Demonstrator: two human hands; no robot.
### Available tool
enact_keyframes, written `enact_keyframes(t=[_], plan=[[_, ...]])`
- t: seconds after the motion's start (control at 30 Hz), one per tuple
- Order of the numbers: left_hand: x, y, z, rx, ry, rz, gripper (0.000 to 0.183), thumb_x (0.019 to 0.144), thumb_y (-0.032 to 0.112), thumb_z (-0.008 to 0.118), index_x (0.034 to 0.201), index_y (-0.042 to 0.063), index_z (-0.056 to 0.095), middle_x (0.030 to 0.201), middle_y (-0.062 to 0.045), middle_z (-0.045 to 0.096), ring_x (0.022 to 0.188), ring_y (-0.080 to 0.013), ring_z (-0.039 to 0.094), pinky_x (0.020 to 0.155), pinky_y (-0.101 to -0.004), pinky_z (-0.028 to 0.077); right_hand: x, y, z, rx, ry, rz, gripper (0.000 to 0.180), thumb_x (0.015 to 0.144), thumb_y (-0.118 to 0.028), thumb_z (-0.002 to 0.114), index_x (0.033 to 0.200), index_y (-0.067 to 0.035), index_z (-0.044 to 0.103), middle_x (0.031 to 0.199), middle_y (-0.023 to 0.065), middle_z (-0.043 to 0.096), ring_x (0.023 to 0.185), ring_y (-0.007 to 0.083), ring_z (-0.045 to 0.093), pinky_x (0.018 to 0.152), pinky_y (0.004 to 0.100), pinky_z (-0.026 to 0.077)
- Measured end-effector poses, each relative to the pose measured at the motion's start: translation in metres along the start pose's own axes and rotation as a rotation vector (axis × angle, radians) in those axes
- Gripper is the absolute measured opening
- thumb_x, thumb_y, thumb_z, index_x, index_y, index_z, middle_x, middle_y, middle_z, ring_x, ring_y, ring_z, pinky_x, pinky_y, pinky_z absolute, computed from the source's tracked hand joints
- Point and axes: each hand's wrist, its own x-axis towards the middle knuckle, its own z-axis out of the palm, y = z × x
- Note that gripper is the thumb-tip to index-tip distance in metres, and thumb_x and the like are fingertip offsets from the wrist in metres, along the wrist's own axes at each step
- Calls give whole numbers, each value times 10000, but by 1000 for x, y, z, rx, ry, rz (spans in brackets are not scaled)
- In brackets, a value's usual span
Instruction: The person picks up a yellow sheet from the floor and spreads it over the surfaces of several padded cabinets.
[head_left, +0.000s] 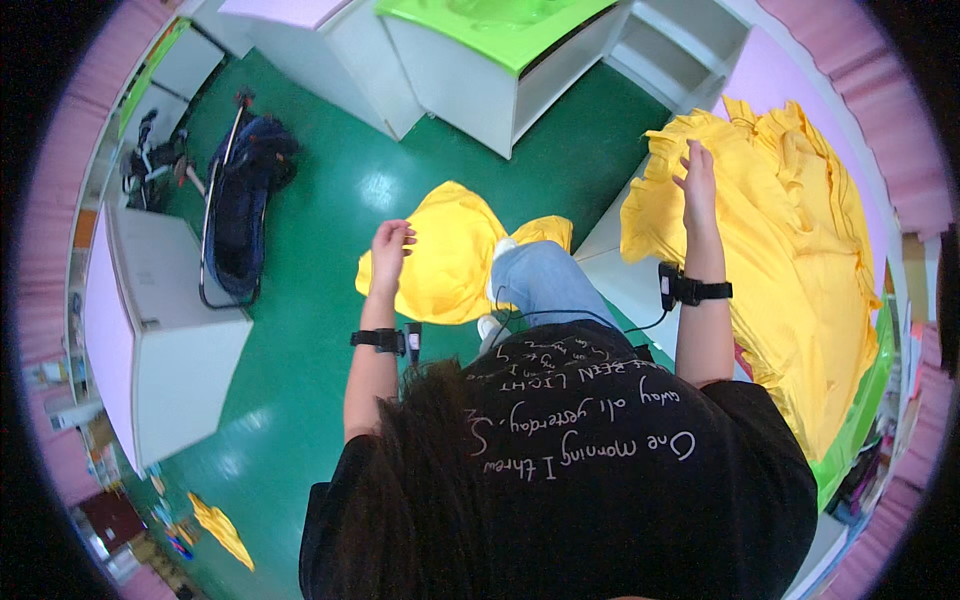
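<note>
Yellow ruffled fabric (795, 225) lies heaped over a worktop at the right, its frilled edge hanging down the near side. My right hand (699, 184) is raised over or against the left part of this fabric, fingers extended; whether it touches is not clear. My left hand (391, 247) hangs above the floor with loosely bent fingers and nothing in it. Below and beside it, another yellow cloth (450, 255) is spread on the green floor. A smaller yellow piece (544, 231) shows beyond my leg. My shoe partly covers the floor cloth's right edge.
A white cabinet (180, 382) with a lilac top stands at the left. Behind it is a metal-framed holder with dark blue fabric (236, 217). A green-topped cabinet (465, 82) is ahead. Another yellow cloth (223, 531) lies on the floor at the lower left.
</note>
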Motion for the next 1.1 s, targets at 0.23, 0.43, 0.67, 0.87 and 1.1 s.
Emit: enact_keyframes(t=[0.23,0.43,0.67,0.87,1.1], plan=[[98,76,118,103,-448,143,114,905,123,465,966,87,554,842,-6,614,734,-93,573,620,-227,432,116,6,-16,470,302,107,565,902,-389,462,1323,-45,311,1331,135,345,1066,284,502,751,397,477],[228,141,214,295,-565,185,126,928,162,450,972,98,550,859,4,595,776,-94,552,669,-243,425,216,52,-28,847,474,168,520,896,-309,485,1325,-66,320,1273,144,356,1009,291,511,790,472,452],[325,185,404,492,-979,191,136,945,197,453,961,93,539,816,18,577,744,-81,539,640,-226,422,236,73,-11,713,566,312,410,895,-246,501,1226,-33,388,1076,69,488,903,173,562,673,321,491],[346,195,562,423,-1354,152,104,912,40,445,951,20,539,805,-32,566,735,-100,537,684,-235,451,238,58,-11,698,609,360,277,910,-227,500,1135,-66,472,1021,45,543,894,163,594,684,283,466],[291,207,726,432,-1990,286,134,910,107,497,955,14,583,872,-36,626,809,-109,589,714,-243,470,189,57,-10,606,837,478,152,920,-178,465,971,-63,549,930,41,624,860,138,602,700,252,453]])
